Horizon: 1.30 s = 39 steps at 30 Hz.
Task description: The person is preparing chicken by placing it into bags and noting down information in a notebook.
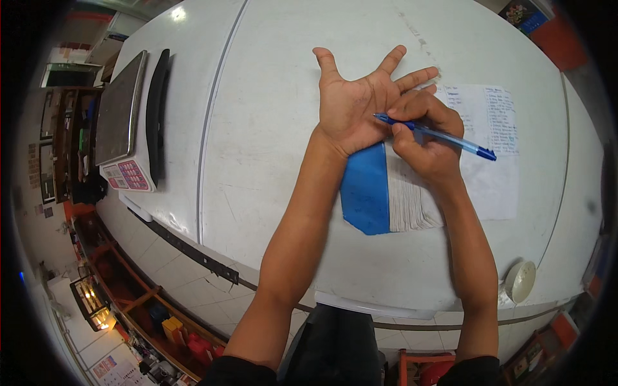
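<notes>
My left hand [355,99] is palm up with its fingers spread and holds nothing. In my right hand [429,135] is a blue ballpoint pen [449,137], pinched between thumb and fingers. The pen's tip lies over my left palm; whether it touches the skin I cannot tell. Beneath both hands an open notebook rests on the white table [260,193]. Its blue cover [365,193] lies to the left of a thick edge of pages [410,202]. On the right, a notebook page [502,120] bears handwriting, partly hidden by my right hand.
A weighing scale [123,111] with a metal platform and red keypad stands at the table's left. A small round bowl [521,282] sits near the front right edge. Wooden shelving [140,289] with boxes runs along the left, below table height.
</notes>
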{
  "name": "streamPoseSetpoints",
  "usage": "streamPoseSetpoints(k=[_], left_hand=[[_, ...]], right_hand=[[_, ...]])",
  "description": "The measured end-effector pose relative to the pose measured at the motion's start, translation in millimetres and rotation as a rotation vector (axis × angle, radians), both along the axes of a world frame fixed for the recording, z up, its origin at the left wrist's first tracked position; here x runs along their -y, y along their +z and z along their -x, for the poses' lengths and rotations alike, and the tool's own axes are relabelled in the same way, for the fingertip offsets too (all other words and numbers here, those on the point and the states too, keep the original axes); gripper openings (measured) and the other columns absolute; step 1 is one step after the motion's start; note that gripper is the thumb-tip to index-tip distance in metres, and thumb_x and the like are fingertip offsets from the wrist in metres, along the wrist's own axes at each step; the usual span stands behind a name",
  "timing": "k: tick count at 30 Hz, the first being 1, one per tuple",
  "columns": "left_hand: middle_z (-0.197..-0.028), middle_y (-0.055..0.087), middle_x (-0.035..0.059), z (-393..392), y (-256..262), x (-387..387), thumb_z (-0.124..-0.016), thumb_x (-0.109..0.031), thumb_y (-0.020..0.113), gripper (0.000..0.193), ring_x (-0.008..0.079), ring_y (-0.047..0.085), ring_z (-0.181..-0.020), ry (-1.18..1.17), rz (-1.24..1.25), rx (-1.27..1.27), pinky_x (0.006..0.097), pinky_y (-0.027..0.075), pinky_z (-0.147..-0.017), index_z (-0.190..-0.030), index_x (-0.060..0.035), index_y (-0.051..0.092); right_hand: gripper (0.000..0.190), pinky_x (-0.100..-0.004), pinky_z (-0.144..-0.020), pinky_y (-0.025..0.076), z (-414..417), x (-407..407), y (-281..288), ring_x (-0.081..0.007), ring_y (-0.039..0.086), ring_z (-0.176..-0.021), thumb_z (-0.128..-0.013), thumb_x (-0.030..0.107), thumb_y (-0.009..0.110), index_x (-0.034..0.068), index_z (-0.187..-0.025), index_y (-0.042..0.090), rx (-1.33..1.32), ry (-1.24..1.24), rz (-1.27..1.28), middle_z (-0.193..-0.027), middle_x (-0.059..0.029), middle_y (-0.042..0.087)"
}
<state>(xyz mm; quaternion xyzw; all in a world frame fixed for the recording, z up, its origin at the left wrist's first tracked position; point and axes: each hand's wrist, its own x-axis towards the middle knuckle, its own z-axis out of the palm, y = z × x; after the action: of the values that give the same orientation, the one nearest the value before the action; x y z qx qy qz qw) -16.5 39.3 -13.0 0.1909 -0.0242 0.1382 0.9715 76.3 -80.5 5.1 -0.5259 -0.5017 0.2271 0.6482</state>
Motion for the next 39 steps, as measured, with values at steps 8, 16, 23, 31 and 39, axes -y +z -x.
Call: streamPoseSetpoints(k=[8, 16, 23, 31, 39], left_hand=[[-0.159, 0.010, 0.0358, 3.6, 1.6, 0.6, -0.061, -0.102, -0.004, 0.130, 0.0601, 0.014, -0.144, 0.028, 0.017, 0.041, 0.0694, 0.026, -0.112, -0.162, -0.0195, 0.003], [-0.158, 0.013, 0.0370, 2.1, -2.3, -1.7, -0.058, -0.104, -0.005, 0.135, 0.0610, 0.018, -0.143, 0.039, -0.053, 0.040, 0.0699, 0.026, -0.112, -0.161, -0.0170, 0.004], [-0.158, 0.014, 0.0377, 3.9, -0.5, 0.0, -0.060, -0.103, -0.005, 0.135, 0.0602, 0.019, -0.143, 0.045, -0.009, 0.013, 0.0687, 0.027, -0.112, -0.161, -0.0143, 0.003], [-0.157, 0.015, 0.0381, 2.9, -0.4, -0.1, -0.059, -0.103, -0.005, 0.137, 0.0603, 0.021, -0.142, 0.050, -0.007, 0.005, 0.0672, 0.029, -0.112, -0.161, -0.0123, 0.004], [-0.156, 0.020, 0.0379, 2.0, -4.9, -0.7, -0.052, -0.109, 0.005, 0.146, 0.0575, 0.031, -0.139, 0.019, 0.120, 0.064, 0.0560, 0.034, -0.113, -0.161, -0.0115, -0.003]], right_hand=[[0.010, -0.0276, -0.078, 0.051, 4.5, 0.1, 4.1, -0.0161, 0.063, -0.082, -0.075, -0.005, 0.065, -0.002, -0.085, 0.063, 0.056, 0.033, 0.046, -0.087, -0.0115, 0.068], [0.011, -0.0272, -0.078, 0.051, 8.8, -2.4, 7.4, -0.0149, 0.063, -0.080, -0.075, -0.007, 0.063, -0.003, -0.085, 0.064, 0.103, -0.029, 0.116, -0.087, -0.0107, 0.068], [0.009, -0.0271, -0.077, 0.051, 6.1, -1.8, 2.4, -0.0153, 0.064, -0.080, -0.074, -0.007, 0.063, -0.004, -0.083, 0.064, 0.142, -0.011, 0.084, -0.085, -0.0105, 0.068], [0.009, -0.0283, -0.077, 0.052, 1.4, -2.8, -1.6, -0.0171, 0.065, -0.081, -0.075, -0.005, 0.064, -0.003, -0.084, 0.065, 0.223, 0.015, 0.089, -0.088, -0.0110, 0.069], [0.009, -0.0270, -0.077, 0.051, 3.7, -0.6, 3.8, -0.0153, 0.064, -0.080, -0.076, -0.005, 0.065, -0.003, -0.085, 0.065, 0.059, -0.005, 0.102, -0.088, -0.0106, 0.069]])
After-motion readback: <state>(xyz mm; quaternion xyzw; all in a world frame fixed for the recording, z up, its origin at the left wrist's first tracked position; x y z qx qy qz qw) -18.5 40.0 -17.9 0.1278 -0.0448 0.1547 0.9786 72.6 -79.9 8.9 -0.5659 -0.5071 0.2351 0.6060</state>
